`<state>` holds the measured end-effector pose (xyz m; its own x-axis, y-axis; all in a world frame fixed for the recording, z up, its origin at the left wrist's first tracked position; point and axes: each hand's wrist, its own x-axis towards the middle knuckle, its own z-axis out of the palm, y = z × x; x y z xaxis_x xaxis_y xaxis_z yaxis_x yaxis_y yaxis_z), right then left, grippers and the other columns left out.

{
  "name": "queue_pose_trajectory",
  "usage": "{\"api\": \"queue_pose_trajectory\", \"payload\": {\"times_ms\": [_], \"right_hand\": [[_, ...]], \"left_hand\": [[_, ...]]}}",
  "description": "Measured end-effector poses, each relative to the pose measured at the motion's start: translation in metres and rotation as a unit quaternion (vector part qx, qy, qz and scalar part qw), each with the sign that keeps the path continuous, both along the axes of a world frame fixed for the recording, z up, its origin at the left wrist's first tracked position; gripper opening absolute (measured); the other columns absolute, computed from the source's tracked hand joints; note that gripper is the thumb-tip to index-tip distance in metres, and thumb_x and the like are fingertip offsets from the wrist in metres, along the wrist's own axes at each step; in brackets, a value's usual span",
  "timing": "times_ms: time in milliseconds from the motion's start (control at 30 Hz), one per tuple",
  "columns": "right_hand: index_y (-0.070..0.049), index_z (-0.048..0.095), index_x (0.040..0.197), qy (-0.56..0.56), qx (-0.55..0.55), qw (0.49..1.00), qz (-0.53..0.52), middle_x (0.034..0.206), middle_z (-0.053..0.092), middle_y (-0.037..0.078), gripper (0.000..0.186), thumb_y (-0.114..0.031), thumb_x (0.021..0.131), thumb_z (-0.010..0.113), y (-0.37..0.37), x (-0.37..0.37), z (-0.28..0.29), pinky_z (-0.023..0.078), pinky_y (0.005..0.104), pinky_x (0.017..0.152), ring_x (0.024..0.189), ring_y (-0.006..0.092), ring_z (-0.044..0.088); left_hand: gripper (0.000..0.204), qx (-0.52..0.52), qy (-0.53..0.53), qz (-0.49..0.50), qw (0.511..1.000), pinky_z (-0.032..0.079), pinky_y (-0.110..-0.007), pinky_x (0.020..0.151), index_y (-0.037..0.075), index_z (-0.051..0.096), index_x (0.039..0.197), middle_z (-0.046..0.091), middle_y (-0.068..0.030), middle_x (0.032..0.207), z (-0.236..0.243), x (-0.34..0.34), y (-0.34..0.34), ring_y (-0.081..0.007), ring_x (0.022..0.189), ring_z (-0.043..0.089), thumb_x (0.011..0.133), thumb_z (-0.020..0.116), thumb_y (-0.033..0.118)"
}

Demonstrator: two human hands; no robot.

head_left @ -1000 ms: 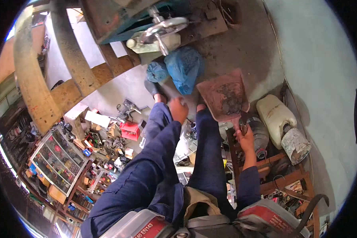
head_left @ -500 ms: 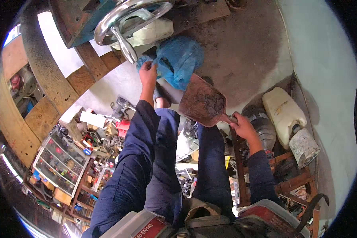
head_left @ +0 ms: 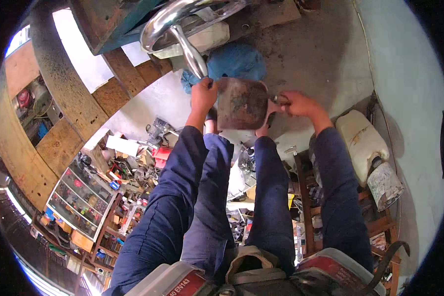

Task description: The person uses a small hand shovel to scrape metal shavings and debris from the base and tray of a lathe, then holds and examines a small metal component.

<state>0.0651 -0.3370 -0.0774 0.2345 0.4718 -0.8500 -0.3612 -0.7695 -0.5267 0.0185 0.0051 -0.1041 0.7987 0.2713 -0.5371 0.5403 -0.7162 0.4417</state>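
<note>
With the right hand [head_left: 301, 104] clasped round the handle of the reddish dustpan [head_left: 241, 104], which overlaps the blue bag [head_left: 239, 58] in view, emptying seems underway; left hand [head_left: 203, 93] beside pan's left edge, grip cannot be told; next likely calls for controlled tilting.

Tight on the left! The chrome handwheel [head_left: 157, 30] points its handle [head_left: 190, 53] right at the left hand [head_left: 203, 94]; touching or not, can't tell. The dustpan [head_left: 242, 104] blocks the stretch across to the right hand [head_left: 299, 104], blue bag [head_left: 239, 61] crowding its far edge. Room, though, over the floor [head_left: 313, 56] beyond the right hand, until jerrycan [head_left: 361, 140] and wall [head_left: 404, 64] bar the right!
</note>
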Motion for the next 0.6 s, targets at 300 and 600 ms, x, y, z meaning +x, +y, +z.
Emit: {"api": "queue_pose_trajectory", "payload": {"times_ms": [300, 600], "right_hand": [[0.002, 0.058, 0.115, -0.253, -0.067, 0.960, 0.100, 0.115, 0.063, 0.025, 0.038, -0.020, 0.086, 0.069, 0.011, 0.041, -0.015, 0.049, 0.0530, 0.089, 0.108, 0.0431, 0.061], [0.002, 0.062, 0.100, -0.244, -0.064, 0.967, 0.022, 0.099, 0.066, 0.029, 0.021, -0.015, 0.087, 0.063, 0.087, -0.018, 0.061, 0.049, 0.0563, 0.084, 0.097, 0.0495, 0.062]], "left_hand": [[0.038, -0.117, 0.033, 0.069, 0.990, 0.043, -0.035, 0.056, 0.000, 0.063, 0.080, 0.059, -0.0065, 0.063, -0.018, -0.038, 0.016, -0.0162, 0.058, 0.054, 0.095, 0.064, 0.035], [0.029, -0.293, 0.016, 0.155, 0.943, 0.040, -0.027, 0.052, 0.003, 0.063, 0.091, 0.055, 0.0006, 0.067, -0.003, -0.029, -0.013, -0.0092, 0.057, 0.049, 0.100, 0.059, 0.030]]}}
